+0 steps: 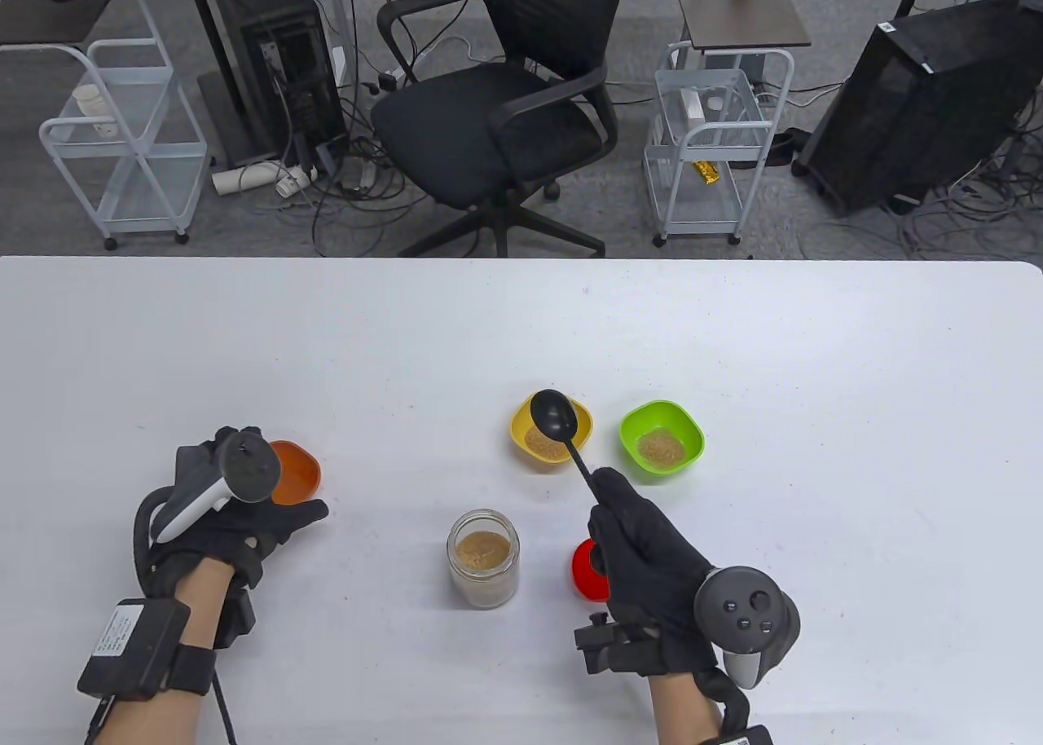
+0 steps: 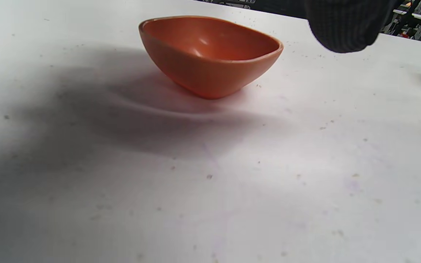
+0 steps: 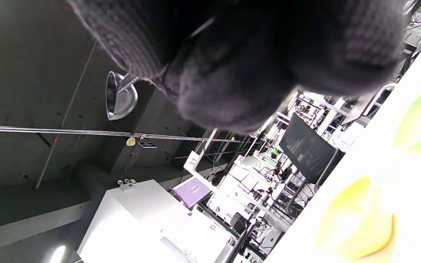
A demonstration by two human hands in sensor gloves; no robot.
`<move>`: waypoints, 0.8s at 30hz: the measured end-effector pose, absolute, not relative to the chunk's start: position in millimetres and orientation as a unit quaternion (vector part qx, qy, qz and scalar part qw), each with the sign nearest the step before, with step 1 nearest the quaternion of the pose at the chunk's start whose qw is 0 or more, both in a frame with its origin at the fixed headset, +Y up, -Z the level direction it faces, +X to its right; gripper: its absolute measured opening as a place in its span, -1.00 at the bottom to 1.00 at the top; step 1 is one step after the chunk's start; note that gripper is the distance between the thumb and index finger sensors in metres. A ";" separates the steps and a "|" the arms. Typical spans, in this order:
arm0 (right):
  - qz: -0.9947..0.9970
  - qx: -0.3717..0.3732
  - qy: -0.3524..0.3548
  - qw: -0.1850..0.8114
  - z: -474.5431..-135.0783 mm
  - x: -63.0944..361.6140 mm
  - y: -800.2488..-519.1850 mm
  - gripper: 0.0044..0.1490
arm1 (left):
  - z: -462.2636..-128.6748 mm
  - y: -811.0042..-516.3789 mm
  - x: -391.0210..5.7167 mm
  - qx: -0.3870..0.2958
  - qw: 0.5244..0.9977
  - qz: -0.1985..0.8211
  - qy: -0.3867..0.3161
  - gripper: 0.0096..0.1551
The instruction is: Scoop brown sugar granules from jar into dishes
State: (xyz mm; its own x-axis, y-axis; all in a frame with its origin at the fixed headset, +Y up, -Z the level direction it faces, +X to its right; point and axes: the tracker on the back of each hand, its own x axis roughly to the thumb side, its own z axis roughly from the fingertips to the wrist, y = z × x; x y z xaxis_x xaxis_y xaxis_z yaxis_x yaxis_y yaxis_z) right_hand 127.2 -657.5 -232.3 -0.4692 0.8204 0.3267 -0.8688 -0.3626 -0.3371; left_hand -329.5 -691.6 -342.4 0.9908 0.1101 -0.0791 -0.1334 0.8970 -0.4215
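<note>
- The right hand (image 1: pixel 652 570) is reaching in from the near edge of the desk (image 1: pixel 815 354), right of centre, its fingers clenched around the thin handle of a black spoon (image 1: pixel 562 425); in the right wrist view the gloved fingers (image 3: pixel 232 73) are filling the top of the frame, and the spoon cannot be made out there.
- The left hand (image 1: pixel 224 525) is hovering toward the near left corner, gripping nothing; how far its fingers are curled cannot be told.
- A red lid (image 1: pixel 585 570) is lying just under the right hand, partly hidden by it.
- The glass jar (image 1: pixel 483 558) is standing upright and uncapped near the middle of the near half, between the two hands, holding brown sugar granules (image 1: pixel 481 551).
- An orange dish (image 2: pixel 210 54) is sitting just beyond the left hand, showing no sugar inside.
- The spoon's bowl is hanging over the yellow dish (image 1: pixel 521 439), which is sitting at the desk's centre with sugar in it.
- A green dish (image 1: pixel 662 438) is sitting just right of the yellow one, apart from it, also holding sugar.
</note>
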 end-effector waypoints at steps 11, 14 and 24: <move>0.831 0.046 -0.237 0.501 -233.1 128.6 -658.4 -0.50 | -361.8 -709.5 -337.7 -0.249 0.963 0.101 0.032 0.56; 0.832 0.043 -0.235 0.500 -233.4 129.1 -658.6 -0.50 | -365.6 -712.2 -336.2 -0.254 0.961 0.106 0.030 0.56; 0.835 0.043 -0.231 0.498 -233.5 129.1 -659.1 -0.49 | -365.4 -716.6 -333.1 -0.234 0.963 0.133 0.018 0.43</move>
